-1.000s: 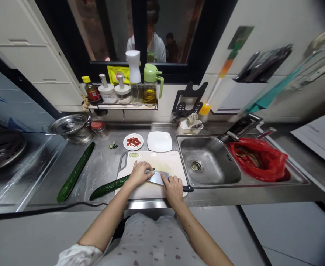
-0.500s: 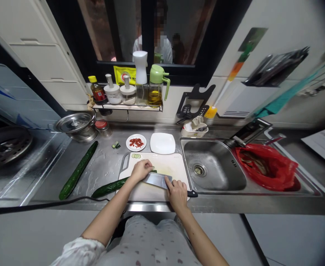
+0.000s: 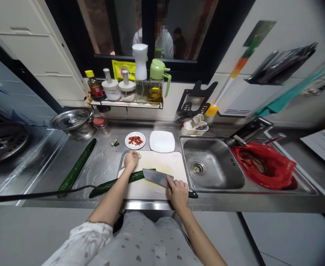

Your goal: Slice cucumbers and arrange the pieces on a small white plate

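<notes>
My right hand grips a kitchen knife, index finger along the blade. The blade lies at the right, cut end of a cucumber, which rests partly on the white cutting board and extends left onto the counter beneath my left forearm. At the board's upper left corner, my left hand has its fingers pinched together on a cucumber slice. A pale green cucumber slice shows beside the fingertips; the hand covers any others there.
Behind the board stand a plate of chopped red pieces and a white square plate. A whole cucumber and cucumber ends lie left. To the right are the sink and a red plastic bag. A black cable crosses front left.
My left hand has moved from beside the blade up and left to the slices at the board's corner. The knife stays in my right hand near the cucumber's end.
</notes>
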Motion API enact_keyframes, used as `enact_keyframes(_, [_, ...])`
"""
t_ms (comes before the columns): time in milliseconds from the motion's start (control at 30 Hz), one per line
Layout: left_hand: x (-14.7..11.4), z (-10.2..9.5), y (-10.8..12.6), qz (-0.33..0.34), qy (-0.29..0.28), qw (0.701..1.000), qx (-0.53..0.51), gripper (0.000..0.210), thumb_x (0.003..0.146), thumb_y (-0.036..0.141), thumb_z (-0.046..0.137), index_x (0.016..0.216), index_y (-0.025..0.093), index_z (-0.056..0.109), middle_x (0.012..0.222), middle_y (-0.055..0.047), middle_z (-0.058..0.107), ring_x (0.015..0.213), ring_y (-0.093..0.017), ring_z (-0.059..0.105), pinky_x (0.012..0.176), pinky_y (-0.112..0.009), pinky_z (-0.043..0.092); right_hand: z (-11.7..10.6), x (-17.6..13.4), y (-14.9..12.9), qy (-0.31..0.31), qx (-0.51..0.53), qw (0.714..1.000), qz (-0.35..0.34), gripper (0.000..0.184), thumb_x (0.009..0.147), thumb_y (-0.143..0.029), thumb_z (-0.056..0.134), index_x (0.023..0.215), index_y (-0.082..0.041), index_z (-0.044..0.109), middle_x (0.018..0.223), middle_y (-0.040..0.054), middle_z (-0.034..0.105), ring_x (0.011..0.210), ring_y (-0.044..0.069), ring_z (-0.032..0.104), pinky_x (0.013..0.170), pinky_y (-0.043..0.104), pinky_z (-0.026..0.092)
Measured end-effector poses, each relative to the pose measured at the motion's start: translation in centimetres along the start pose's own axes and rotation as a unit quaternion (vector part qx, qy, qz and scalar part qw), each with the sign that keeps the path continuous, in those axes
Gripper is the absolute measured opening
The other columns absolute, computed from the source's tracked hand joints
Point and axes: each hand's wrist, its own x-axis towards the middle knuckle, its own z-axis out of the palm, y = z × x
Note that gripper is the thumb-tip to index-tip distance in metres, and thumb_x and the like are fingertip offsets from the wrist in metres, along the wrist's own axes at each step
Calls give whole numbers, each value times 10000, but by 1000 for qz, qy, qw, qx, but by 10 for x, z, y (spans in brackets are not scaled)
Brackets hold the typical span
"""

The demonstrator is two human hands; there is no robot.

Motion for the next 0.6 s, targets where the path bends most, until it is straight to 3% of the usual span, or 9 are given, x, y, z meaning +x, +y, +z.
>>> enact_keyframes(333, [6,8,4,13,20,997,80,181,780,230,576,960,240,594,863,-42,688,871,-207,624,753,-282,407,0,-1,3,-5,11,1000,17,489,797,-189,595,1279,-274,576,819,47,605,821,193,450,759,318,244])
enact_keyframes(600, [6,8,3,45,41,991,118,239,793,280,583,1013,221,655,1037,-111,671,977,-257,609,817,-329,421,0,0,2,-14,6,1000,23,493,796,-185,586,1279,-281,572,827,51,608,823,193,449,757,318,240])
